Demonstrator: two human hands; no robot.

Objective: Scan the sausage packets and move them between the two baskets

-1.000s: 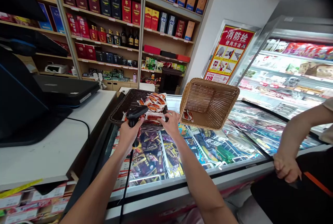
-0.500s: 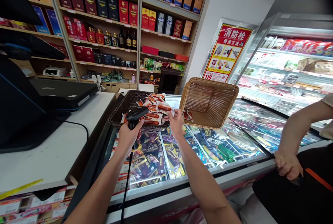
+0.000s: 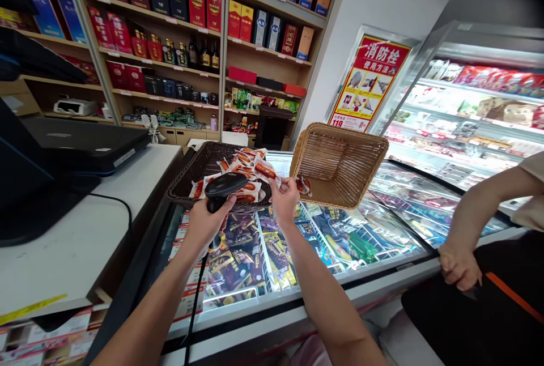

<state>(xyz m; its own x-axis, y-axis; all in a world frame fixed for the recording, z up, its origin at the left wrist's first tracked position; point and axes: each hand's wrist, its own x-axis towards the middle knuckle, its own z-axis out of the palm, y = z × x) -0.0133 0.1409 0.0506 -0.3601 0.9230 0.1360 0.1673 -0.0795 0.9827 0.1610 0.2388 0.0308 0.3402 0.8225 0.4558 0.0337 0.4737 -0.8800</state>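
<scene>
My left hand point(image 3: 207, 221) is wrapped round the handle of a black barcode scanner point(image 3: 229, 183), its cable running down toward me. Between the fingertips of my right hand point(image 3: 284, 199) is the corner of a packaged sausage point(image 3: 265, 170). This pack is tilted over the dark woven basket point(image 3: 178, 184), where several more wrapped sausages point(image 3: 246, 186) lie. The scanner's head is close to the sausage packs and hides some of them. To the right of my right hand a tan woven basket point(image 3: 352, 162) is tilted toward me, with a few packs at its lower left.
Both baskets rest on a glass-topped freezer point(image 3: 272, 298) filled with packaged goods. On the left stands a white counter point(image 3: 63, 252) with a black device point(image 3: 85, 145). At the right, another person's hand point(image 3: 461, 267) is near a black item. Shelves of boxes line the back.
The packaged sausage in my right hand has lifted slightly and turned, showing more of its face. The view has shifted a little. My left hand still grips the scanner.
</scene>
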